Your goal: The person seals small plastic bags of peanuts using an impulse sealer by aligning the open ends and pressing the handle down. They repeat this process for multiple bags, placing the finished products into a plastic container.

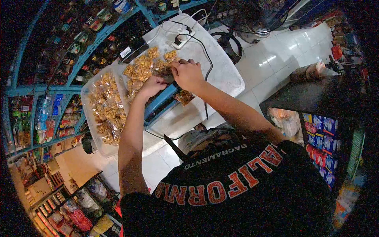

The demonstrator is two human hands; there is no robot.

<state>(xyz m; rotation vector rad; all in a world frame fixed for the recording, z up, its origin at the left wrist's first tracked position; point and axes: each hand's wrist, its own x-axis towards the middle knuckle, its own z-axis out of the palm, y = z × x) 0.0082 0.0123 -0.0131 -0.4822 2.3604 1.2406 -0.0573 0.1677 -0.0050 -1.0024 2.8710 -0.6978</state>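
Observation:
A long blue device, which looks like a bag sealer [161, 103], lies on the white table. My left hand [152, 87] is at its far end, thumb and fingers pinched at the edge of a small clear bag of snacks [162, 68]. Opposite it, my right hand [188, 74] is closed with curled fingers over the same bag, its fingertips partly hidden. Filled snack packets [140, 67] are piled just beyond my hands. Another small packet [184, 97] sits on the near side of the sealer, below my right wrist.
A clear plastic tub [90, 103] of bagged snacks stands left on the white table [227, 77]. A power strip [182, 41] with black and white cords lies at the back, by a dark box [132, 52]. Blue shelves [47, 90], a fan [256, 15] and a dark counter [316, 93] surround the table.

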